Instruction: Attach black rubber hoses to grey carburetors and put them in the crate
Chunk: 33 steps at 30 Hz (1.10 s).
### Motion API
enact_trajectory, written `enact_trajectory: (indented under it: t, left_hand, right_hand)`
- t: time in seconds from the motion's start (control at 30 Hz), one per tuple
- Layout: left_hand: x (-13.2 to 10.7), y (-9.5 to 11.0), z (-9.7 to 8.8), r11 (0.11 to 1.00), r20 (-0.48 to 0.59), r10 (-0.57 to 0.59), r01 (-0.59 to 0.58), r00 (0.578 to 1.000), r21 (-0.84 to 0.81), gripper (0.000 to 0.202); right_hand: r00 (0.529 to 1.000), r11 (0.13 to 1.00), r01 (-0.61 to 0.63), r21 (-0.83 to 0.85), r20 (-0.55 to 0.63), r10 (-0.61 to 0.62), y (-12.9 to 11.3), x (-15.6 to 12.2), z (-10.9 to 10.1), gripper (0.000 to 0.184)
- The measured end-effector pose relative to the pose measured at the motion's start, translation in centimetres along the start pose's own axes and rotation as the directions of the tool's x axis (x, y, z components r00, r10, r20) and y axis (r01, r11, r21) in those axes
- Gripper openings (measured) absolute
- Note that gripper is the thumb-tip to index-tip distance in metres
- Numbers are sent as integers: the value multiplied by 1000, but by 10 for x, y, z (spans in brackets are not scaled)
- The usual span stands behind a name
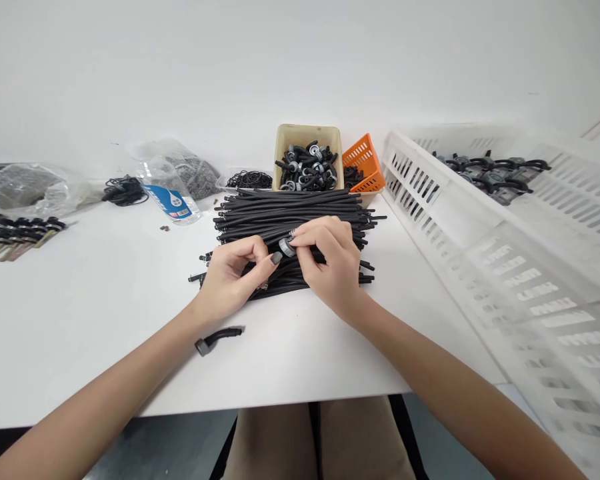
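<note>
A thick pile of black rubber tubes (290,213) lies across the middle of the white table (105,293). My left hand (233,275) rests over the pile's near edge, fingers curled and pinched on a black tube. My right hand (330,257) is closed too, pinching a small grey ring fitting (287,247) at its fingertips, close to my left thumb. One short black tube with a grey fitted end (216,339) lies alone on the table below my left wrist.
A beige bin (307,137) of fitted black parts and an orange basket (365,160) stand behind the pile. A large white slotted crate (505,253) fills the right. At the left lie a plastic bottle (167,193), clear bags, black rings (250,179) and brass-ended parts (15,237).
</note>
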<state>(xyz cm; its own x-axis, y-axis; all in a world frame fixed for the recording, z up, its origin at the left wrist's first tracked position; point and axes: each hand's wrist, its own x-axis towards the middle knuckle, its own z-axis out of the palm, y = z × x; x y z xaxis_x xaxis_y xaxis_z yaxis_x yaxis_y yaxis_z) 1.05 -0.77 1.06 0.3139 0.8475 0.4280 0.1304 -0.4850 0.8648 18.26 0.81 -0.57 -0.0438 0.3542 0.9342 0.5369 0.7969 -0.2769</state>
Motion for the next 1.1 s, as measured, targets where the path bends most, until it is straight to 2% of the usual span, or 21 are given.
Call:
enact_trajectory:
  t: [0.47,0.83,1.1]
  left_hand:
    - [-2,-2,0,999,24,-49,49,999,11,40]
    - [1,-3,1,998,-5,-61,61,998,1,39]
    - [0,-4,1,998,-2,-58,58,998,-19,37]
  right_hand:
    - [996,997,82,-7,25,-82,-7,-1,1,22]
    - [995,1000,-1,-12,99,3,-3,-1,1,23]
    - [996,999,-31,23,79,29,-4,1,0,23]
